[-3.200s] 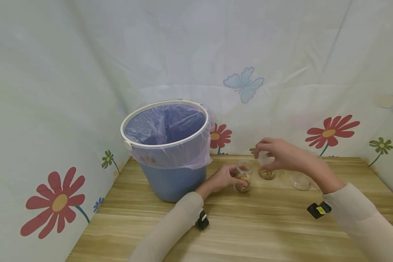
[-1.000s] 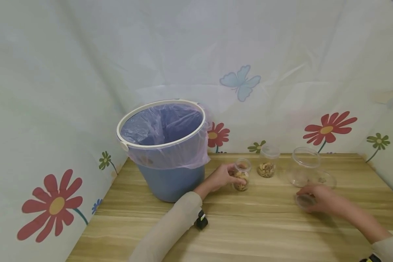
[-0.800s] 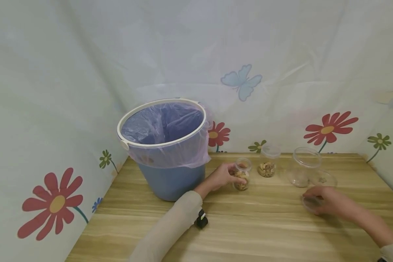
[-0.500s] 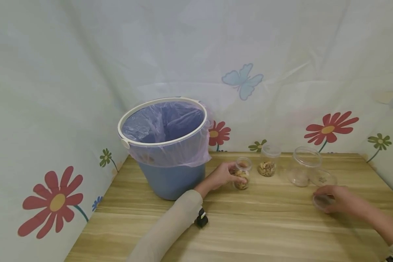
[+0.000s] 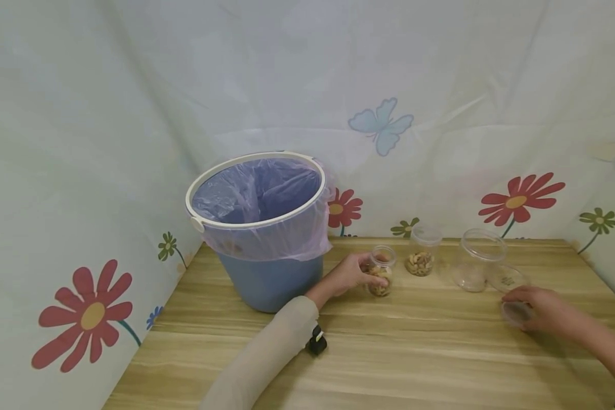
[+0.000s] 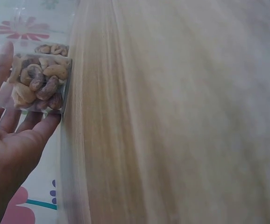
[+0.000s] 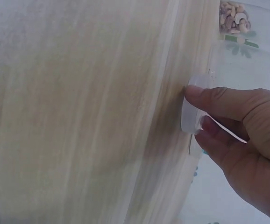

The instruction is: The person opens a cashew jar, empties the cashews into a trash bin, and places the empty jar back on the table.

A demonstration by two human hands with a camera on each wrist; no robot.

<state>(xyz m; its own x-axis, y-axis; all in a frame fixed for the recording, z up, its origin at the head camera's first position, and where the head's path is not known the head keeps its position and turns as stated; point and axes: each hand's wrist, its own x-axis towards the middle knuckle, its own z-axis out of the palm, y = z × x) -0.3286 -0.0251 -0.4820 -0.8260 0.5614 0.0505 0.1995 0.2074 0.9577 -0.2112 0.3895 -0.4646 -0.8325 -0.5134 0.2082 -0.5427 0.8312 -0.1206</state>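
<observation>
My left hand [image 5: 349, 274] grips a small clear jar [image 5: 381, 273] of cashews that stands lidless on the wooden table. In the left wrist view the cashews [image 6: 41, 84] show through the jar's wall, fingers and thumb around it. On the right, my right hand [image 5: 545, 310] pinches a small translucent lid [image 5: 516, 313] by its edge, low over the table. The right wrist view shows the lid [image 7: 191, 109] tilted between thumb and fingers. Just beyond it lie a larger clear lid [image 5: 507, 278] and an empty, wider clear jar [image 5: 474, 265].
A second jar with nuts [image 5: 422, 256], capped by a lid, stands at the back. To the left is a blue bucket [image 5: 271, 279] with a white rim and a pinkish plastic liner. Flowered fabric [image 5: 266, 68] hangs behind and beside the table.
My right hand has come away from the back nut jar, then slid rightward with the small lid. The left hand keeps its hold on the open jar.
</observation>
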